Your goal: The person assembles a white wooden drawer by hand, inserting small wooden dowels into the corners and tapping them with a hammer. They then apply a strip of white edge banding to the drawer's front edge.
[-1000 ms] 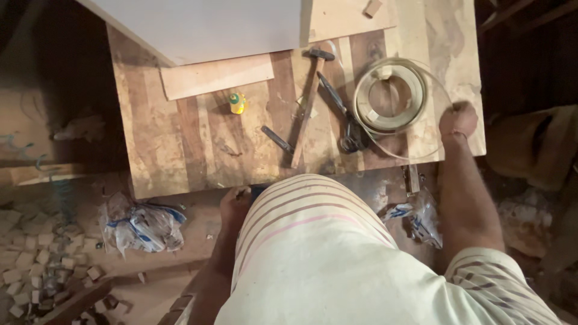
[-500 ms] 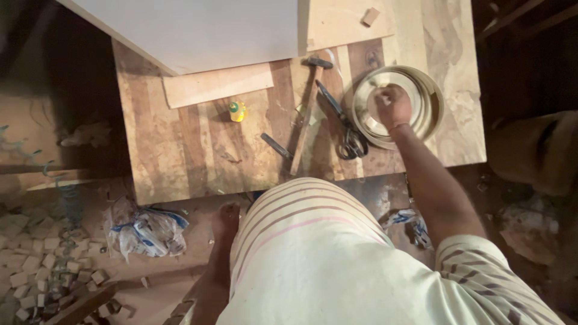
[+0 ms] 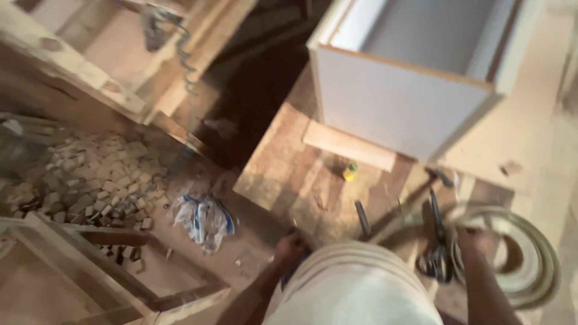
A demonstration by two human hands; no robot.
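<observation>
Cabinet: a white box [image 3: 409, 102] with pale wood edges stood on the tabletop [image 3: 283, 162]; a flat board [image 3: 349, 146] lay under its front
Bottle: small, yellow [image 3: 350, 172]; upright near that board
Floor: wood offcuts [image 3: 90, 180] were heaped at left; a crumpled plastic bag [image 3: 201, 219] lay beside them

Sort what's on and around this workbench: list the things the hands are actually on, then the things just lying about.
In hand:
right hand on the coiled edging roll
left hand at the workbench edge

Lying about:
scissors
hammer
small yellow bottle
white cabinet box
crumpled plastic bag
wood offcuts
</observation>
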